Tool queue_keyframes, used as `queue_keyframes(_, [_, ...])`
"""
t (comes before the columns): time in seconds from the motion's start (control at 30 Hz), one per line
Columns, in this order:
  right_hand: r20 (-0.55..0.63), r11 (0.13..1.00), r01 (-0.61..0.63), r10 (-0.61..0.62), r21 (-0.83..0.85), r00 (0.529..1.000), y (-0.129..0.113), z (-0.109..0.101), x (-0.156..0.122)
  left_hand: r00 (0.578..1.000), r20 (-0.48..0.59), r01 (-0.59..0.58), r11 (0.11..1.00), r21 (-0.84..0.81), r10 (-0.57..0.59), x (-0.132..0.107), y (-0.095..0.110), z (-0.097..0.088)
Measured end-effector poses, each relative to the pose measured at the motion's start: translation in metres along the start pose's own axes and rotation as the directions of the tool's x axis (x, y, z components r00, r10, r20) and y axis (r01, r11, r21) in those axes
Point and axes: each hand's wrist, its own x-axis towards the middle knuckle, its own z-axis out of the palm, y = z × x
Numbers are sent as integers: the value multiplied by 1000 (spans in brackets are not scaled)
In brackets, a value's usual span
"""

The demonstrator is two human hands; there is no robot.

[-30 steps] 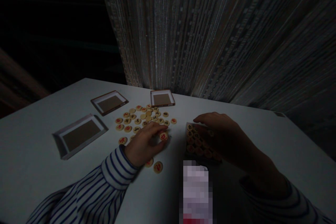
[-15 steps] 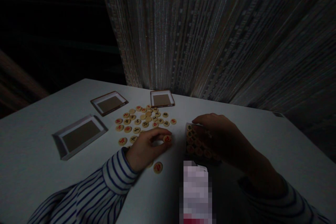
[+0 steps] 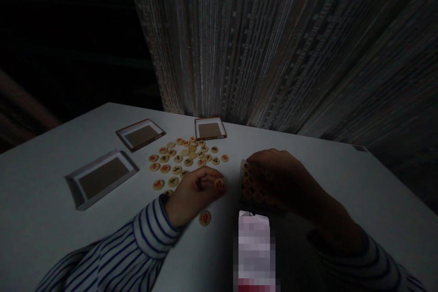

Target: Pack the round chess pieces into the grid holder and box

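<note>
My left hand (image 3: 196, 190) is closed in a pinch around a round wooden Chinese chess piece (image 3: 219, 184) with a red character. Over a shallow box (image 3: 242, 169) packed with rows of Chinese chess pieces hangs my right hand (image 3: 278, 173), curved downward. Its fingertips are lost in shadow, so whether they grip a piece does not show. Beyond and left of my left hand, several loose pieces (image 3: 177, 159) with red or black characters lie spread on the white table (image 3: 195, 260). One red-marked piece (image 3: 205, 218) sits apart, nearer to me.
A light-rimmed open tray (image 3: 70, 187) lies at the left, with a brown-edged box part (image 3: 129, 147) behind it. Another brown-edged box part (image 3: 224, 131) is near the far table edge. A phone (image 3: 255, 246) lies close in front of me. A striped curtain (image 3: 219, 45) hangs behind.
My left hand has turned slightly, and the piece in its fingertips has shifted slightly down. My right hand stays over the box with little movement. The view has shifted a little.
</note>
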Motion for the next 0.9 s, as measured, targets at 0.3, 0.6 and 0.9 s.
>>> queue_keyframes(0.3, [38,998,49,-51,49,998,-4,0,0,996,7,84,981,-174,-84,-1,3,5])
queue_keyframes(0.6, [125,985,111,-128,131,984,-10,2,0,997,1,77,989,-129,-78,0,3,5])
queue_keyframes(0.9, [123,943,183,-224,277,967,-16,2,-2,995,72,72,994,-81,-66,-2,7,5])
